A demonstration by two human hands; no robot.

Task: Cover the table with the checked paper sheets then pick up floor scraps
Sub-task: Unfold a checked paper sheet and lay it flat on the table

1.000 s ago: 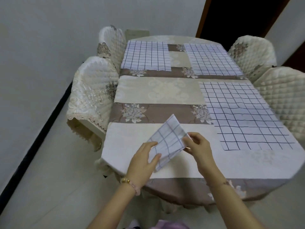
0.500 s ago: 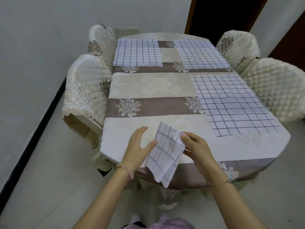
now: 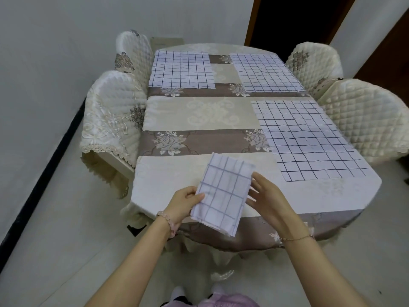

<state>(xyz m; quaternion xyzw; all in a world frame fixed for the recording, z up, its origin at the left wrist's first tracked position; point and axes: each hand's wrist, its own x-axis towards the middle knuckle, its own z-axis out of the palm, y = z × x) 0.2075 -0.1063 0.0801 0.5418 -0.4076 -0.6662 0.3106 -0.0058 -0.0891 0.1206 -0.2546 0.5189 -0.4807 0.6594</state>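
Observation:
A folded checked paper sheet [image 3: 223,193] hangs over the near edge of the table [image 3: 199,116], which wears a beige and brown flowered cloth. My left hand [image 3: 184,203] pinches the sheet's left edge. My right hand [image 3: 266,200] touches its right edge with the fingers spread. Three checked sheets lie flat on the cloth: one at the far left [image 3: 181,69], one at the far right [image 3: 265,73], and a larger one on the near right [image 3: 307,138].
Two quilted cream chairs stand along the table's left side [image 3: 115,111] and two along the right [image 3: 365,118]. A dark doorway [image 3: 294,21] opens behind the table. A white wall with a black skirting strip [image 3: 44,180] runs on the left. Pale floor surrounds the table.
The folded sheet has turned from a tilted diamond to a more upright rectangle and opened slightly. Both hands have shifted along its edges; my view has moved back a little.

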